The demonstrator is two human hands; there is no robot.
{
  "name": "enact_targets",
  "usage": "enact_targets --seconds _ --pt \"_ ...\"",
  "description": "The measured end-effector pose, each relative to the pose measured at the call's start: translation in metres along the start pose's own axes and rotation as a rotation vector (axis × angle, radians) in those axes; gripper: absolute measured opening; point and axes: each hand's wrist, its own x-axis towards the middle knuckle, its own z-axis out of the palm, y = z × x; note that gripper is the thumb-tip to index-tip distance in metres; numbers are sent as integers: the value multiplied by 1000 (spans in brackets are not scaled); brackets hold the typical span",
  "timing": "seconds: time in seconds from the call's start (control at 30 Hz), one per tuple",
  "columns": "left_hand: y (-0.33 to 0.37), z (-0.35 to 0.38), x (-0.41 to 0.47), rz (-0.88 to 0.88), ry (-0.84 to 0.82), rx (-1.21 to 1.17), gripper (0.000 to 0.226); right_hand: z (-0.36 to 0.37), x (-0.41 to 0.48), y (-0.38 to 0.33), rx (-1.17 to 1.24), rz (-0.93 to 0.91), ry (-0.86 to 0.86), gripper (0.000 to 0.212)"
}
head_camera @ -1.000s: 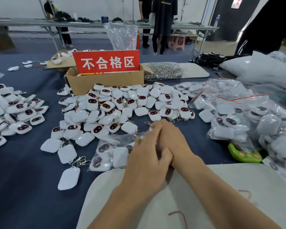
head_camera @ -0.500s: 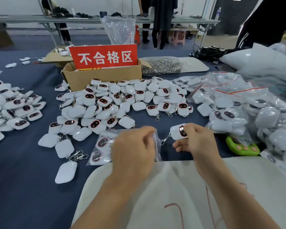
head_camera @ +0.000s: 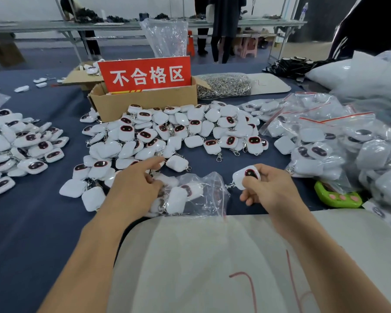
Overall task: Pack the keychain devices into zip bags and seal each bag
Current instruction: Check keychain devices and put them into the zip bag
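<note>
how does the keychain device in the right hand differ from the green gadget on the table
The keychain device is white with a dark, red-rimmed face; the green gadget is lime green with pink buttons. The keychain device is pinched in the right hand; the green gadget lies on the table, partly under a filled bag. The keychain device trails a metal clasp; none shows on the green gadget. Both are small and rounded.

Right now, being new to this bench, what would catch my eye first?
A red sign stands in the cardboard box, far middle, a heap of white keychain devices before it. Nearer, the right hand pinches one device beside the zip bag the left hand holds.
</note>
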Motion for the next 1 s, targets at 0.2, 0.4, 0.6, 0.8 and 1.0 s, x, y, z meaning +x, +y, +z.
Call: enact_targets --seconds 0.2,0.4,0.6,0.8,1.0 --pt "-16 -9 3 -72 129 15 17 -1 -1 -1 -8 -5 1 18" --pt "-19 -6 6 -13 -137 63 45 -1 1 0 -5 3 -1 17" --pt "-15 6 11 -88 -186 -180 71 -3 6 3 65 37 60 22" --pt "-14 1 11 -189 16 -355 67 -6 7 -3 246 96 92 19" --pt "-2 1 1 -155 362 -157 32 -6 7 -2 237 97 86 17"
